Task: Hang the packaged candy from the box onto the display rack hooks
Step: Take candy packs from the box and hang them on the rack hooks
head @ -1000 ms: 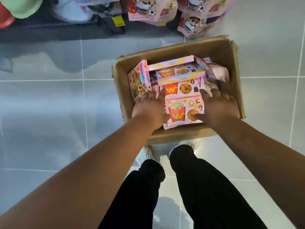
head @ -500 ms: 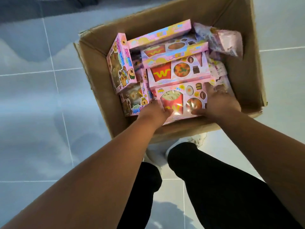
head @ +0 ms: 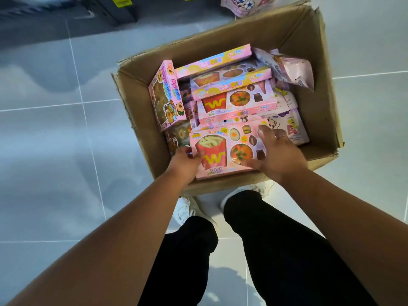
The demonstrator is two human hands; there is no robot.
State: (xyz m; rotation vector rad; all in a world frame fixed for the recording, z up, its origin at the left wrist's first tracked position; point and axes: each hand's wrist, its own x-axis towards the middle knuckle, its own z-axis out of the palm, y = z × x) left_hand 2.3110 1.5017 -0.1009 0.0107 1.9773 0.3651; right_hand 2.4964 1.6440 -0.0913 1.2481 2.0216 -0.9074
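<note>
As I stood over the cardboard box [head: 141, 102], my black trousers [head: 254, 250] and white shoes [head: 185, 209] were just on its near side, the toes almost at its near wall, on the grey tiled floor [head: 55, 173]. Both my arms reached into the box's near end. My left hand [head: 186, 159] gripped the left edge of a pink candy pack [head: 223, 151], thumb on the front by the printed red fries carton. My right hand [head: 278, 155] held the pack's right edge, thumb lying up along that side. The hands were apart, one on each side of that single pack, with the pack face up between them and its near edge overlapping the box's near wall.

Further inside the box, a stack of matching packs [head: 236, 102] lay stepped one behind another toward the far wall. Against the box's left wall another pink pack [head: 166, 96], printed with bear figures, stood on edge. Toward the box's right wall lay pale bags [head: 293, 69], one bulging up at the far right corner.

Beyond the box's far wall, a cartoon-printed bag [head: 245, 5] and a dark shelf base [head: 110, 9] showed at the edge of view, blurred.
</note>
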